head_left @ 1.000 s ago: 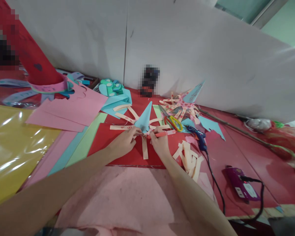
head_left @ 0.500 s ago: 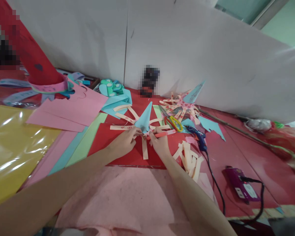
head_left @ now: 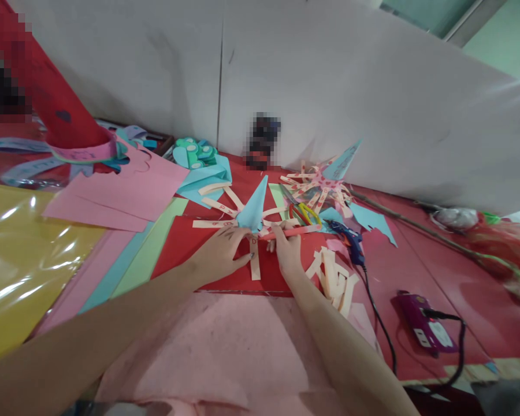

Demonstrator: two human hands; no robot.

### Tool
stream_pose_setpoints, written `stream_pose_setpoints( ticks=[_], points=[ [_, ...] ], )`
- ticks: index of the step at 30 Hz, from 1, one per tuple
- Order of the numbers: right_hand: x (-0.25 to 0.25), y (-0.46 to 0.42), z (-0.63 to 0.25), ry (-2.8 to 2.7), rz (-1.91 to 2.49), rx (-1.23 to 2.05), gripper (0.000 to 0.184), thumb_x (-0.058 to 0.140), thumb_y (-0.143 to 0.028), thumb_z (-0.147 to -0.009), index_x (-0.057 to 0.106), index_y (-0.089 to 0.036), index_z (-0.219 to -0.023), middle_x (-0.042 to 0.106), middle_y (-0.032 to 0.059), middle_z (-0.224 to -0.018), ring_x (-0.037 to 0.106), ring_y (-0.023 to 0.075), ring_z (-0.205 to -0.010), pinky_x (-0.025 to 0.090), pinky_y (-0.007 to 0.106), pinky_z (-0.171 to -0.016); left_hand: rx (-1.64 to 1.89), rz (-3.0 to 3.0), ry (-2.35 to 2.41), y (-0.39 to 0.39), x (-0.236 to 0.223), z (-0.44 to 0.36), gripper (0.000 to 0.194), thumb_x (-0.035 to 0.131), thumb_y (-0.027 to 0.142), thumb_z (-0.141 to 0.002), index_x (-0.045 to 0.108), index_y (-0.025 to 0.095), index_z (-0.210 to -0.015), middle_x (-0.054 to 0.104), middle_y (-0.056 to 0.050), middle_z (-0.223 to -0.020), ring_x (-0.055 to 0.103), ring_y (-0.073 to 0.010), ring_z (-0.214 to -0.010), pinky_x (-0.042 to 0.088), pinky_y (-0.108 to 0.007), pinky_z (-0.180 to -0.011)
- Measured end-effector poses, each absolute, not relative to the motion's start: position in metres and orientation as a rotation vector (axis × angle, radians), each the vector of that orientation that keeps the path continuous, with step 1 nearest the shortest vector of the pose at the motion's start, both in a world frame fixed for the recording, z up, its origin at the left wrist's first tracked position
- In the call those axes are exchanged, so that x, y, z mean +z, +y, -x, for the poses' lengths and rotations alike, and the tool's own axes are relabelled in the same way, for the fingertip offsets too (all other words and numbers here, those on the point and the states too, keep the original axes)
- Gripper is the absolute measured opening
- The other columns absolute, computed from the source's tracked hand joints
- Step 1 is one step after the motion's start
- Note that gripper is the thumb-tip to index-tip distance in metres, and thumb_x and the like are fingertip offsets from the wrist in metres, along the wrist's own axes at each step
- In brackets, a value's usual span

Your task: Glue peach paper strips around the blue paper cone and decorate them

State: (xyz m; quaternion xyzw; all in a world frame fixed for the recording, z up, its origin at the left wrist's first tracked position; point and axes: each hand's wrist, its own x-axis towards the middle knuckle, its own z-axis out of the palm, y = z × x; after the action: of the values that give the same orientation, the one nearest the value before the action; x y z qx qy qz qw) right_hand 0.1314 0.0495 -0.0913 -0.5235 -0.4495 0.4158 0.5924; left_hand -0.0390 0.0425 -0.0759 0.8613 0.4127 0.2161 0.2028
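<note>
A light-blue paper cone [head_left: 253, 207] stands on a red sheet [head_left: 179, 254], ringed by cream paper strips, several bearing red letters. The front strip [head_left: 255, 267] points toward me and shows a red "D" near the cone. My left hand [head_left: 219, 254] lies at the cone's left base, its fingers stretched over the strips and its thumb spread toward the front strip. My right hand [head_left: 286, 248] is closed on a slim pinkish-red marker [head_left: 301, 231], held almost level just right of the cone's base. The fingertips of my left hand are partly hidden.
Behind on the right stand a second cone [head_left: 341, 163] with strips, scissors [head_left: 307, 212] and a blue glue gun [head_left: 350, 241]; its cord runs near a purple power strip [head_left: 424, 323]. Loose cream strips [head_left: 333, 280] lie by my right forearm. Pink sheets [head_left: 112, 196] and a yellow pack [head_left: 26, 254] lie left.
My right hand has drawn slightly right with the marker, away from the front strip. My left thumb has spread out, and the red "D" on that strip has come into view.
</note>
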Motion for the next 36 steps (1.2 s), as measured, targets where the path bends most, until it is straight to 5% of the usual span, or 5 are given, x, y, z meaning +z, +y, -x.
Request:
stream_pose_setpoints(
  ticks=[9, 15, 19, 36],
  points=[
    [-0.087, 0.051, -0.131, -0.853, 1.143, 1.041, 0.037, 0.065, -0.036, -0.070, 0.036, -0.023, -0.054, 0.034, -0.0125, -0.031, 0.030, 0.0060, -0.028, 0.033, 0.021, -0.035, 0.588, -2.761, 1.026, 0.046, -0.082, 0.041, 0.029, 0.049, 0.032, -0.090, 0.054, 0.016, -0.113, 0.059, -0.009, -0.121, 0.045, -0.0242, -0.124, 0.029, -0.047, -0.108],
    [-0.087, 0.053, -0.135, -0.710, 1.111, 1.082, 0.035, 0.067, -0.037, -0.070, 0.037, -0.023, -0.057, 0.036, -0.0127, -0.034, 0.028, 0.0052, -0.030, 0.032, 0.022, -0.037, 0.571, -3.045, 0.975, 0.026, -0.076, 0.034, 0.031, 0.032, 0.022, -0.096, 0.061, 0.014, -0.103, 0.067, -0.009, -0.106, 0.061, -0.0196, -0.094, 0.046, -0.034, -0.082],
    [-0.089, 0.053, -0.133, -0.806, 1.101, 1.044, 0.033, 0.063, -0.039, -0.074, 0.041, -0.022, -0.056, 0.040, -0.0110, -0.036, 0.030, 0.0054, -0.030, 0.031, 0.022, -0.036, 0.474, -3.115, 1.085, -0.007, -0.073, 0.023, 0.038, 0.034, 0.033, -0.096, 0.057, 0.010, -0.117, 0.062, -0.014, -0.120, 0.063, -0.0184, -0.075, 0.046, -0.032, -0.063],
    [-0.091, 0.050, -0.131, -1.051, 1.191, 1.042, 0.039, 0.059, -0.051, -0.076, 0.042, -0.021, -0.057, 0.042, -0.0092, -0.035, 0.037, 0.0060, -0.028, 0.028, 0.020, -0.034, 0.144, -3.089, 1.207, -0.024, -0.076, 0.015, 0.045, 0.037, 0.039, -0.095, 0.058, 0.007, -0.119, 0.058, -0.019, -0.125, 0.064, -0.0212, -0.074, 0.045, -0.031, -0.059]
  ],
)
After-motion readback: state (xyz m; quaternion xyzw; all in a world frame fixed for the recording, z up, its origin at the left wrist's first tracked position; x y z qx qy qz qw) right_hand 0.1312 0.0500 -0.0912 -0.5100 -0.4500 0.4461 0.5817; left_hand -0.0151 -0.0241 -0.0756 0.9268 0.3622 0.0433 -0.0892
